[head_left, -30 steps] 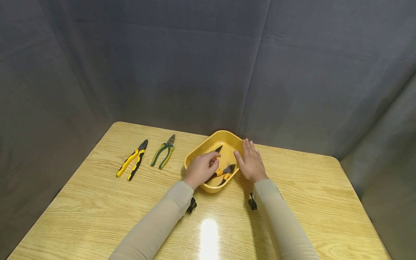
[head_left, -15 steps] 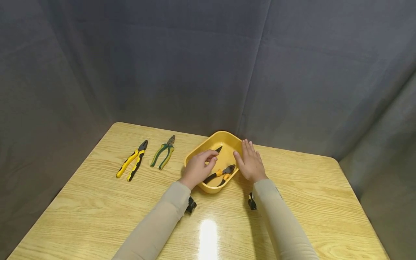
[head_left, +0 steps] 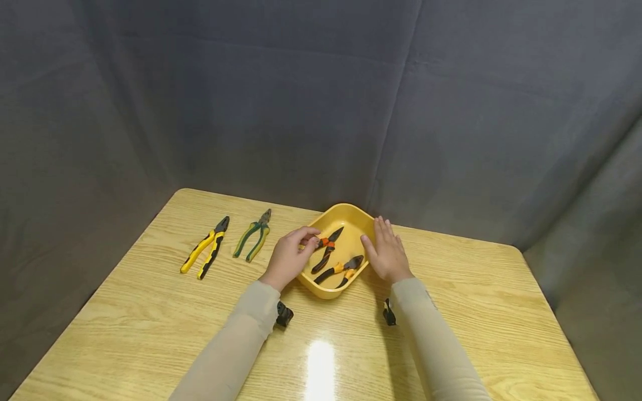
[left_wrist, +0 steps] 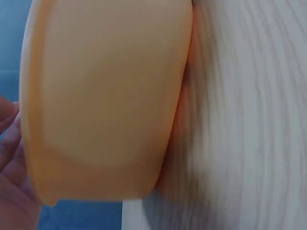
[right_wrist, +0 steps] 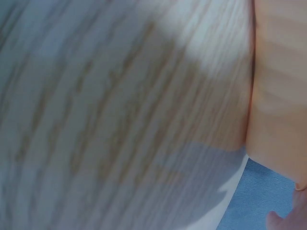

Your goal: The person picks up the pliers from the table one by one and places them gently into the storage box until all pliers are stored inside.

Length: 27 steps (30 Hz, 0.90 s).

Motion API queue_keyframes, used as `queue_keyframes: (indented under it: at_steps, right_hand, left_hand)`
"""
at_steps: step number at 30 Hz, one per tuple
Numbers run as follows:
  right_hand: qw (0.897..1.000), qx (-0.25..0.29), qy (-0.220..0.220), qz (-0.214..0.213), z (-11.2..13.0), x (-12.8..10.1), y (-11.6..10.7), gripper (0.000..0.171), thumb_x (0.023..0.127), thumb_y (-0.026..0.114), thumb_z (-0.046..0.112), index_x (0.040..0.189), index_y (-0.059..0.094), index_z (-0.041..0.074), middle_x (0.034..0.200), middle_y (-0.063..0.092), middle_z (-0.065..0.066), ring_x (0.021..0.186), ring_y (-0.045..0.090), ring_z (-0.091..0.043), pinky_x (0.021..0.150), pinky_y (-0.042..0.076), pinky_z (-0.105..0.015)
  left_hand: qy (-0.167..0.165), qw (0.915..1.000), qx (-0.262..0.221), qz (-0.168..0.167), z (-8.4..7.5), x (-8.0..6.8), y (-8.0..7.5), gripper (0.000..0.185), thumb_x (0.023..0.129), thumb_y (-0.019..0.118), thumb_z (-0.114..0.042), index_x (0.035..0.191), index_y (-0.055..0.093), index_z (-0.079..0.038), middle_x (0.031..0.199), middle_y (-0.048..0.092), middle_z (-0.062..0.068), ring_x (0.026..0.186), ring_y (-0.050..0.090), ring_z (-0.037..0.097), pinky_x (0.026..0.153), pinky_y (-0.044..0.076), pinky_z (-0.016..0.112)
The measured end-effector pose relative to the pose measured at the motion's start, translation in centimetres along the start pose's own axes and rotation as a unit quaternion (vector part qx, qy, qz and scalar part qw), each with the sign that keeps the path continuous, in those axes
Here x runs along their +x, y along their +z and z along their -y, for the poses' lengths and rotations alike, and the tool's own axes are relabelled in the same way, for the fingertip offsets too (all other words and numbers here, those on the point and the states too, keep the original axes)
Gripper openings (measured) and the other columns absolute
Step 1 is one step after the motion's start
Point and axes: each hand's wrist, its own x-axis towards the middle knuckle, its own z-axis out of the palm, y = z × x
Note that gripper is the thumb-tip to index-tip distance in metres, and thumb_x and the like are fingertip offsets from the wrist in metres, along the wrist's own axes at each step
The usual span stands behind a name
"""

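Bin: the yellow bin (head_left: 346,214) rests on the bench (head_left: 175,334) close to the far edge, about midway between the far corners, and sits at a slant to that edge. The left wrist view shows its outer wall, with the base down on the wood.

Contents: two pairs of pliers lie side by side inside. The red-and-black pliers (head_left: 331,244) have a pointed nose turned toward the far edge, handles apart; one handle runs behind the thumb of the left hand. The orange-and-black pliers (head_left: 353,263) lie on the side nearer the bench's near edge, handles also apart, blunt nose toward the bin's right-hand wall.

Left hand (head_left: 290,253): over the bin's left rim, fingers loosely bent, a gap between thumb and forefinger tips. Contact with the red-and-black handle cannot be told.

Right hand (head_left: 388,256): laid along the bin's right rim, fingers straight and pressed together, thumb spread over the rim.

Bench, left of bin: the green-and-yellow pliers (head_left: 259,225) lie near the far edge. The yellow-and-black pliers (head_left: 215,231) lie farther left, toward the far left corner. Both noses point to the far edge, handles spread.

Surroundings: both arms wear beige sleeves (head_left: 241,323), with black wrist devices (head_left: 285,314) beneath. A bright reflection (head_left: 321,367) shows toward the near edge. A grey curtain (head_left: 251,111) hangs beyond the far edge.
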Motion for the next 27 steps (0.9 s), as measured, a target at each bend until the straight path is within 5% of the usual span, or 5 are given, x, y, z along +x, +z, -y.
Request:
queue_keyframes:
  at_steps: [9,27]
  right_hand:
    - [1.0,0.002,0.001,-0.002,0.0,-0.1,0.1,0.08,0.107,0.019,0.06,0.163,0.01,0.004,0.17,0.006,-0.013,0.156,0.002,-0.03,0.123,0.008,-0.056]
    - [1.0,0.003,0.0,-0.002,0.0,-0.1,0.0,0.081,0.106,0.016,0.062,0.163,0.009,0.003,0.17,0.006,-0.013,0.156,0.002,-0.03,0.123,0.009,-0.056]
  left_hand:
    - [-0.008,0.9991,-0.02,-0.037,1.0,-0.1,-2.1,0.027,0.106,0.057,-0.019,0.127,0.068,-0.006,0.111,0.071,0.011,0.1,0.067,0.022,0.084,0.059,0.039]
    - [-0.043,0.9982,0.005,-0.042,3.1,-0.3,-5.4,0.028,0.107,0.054,-0.015,0.13,0.065,-0.005,0.121,0.067,0.012,0.109,0.064,0.026,0.091,0.057,0.042]
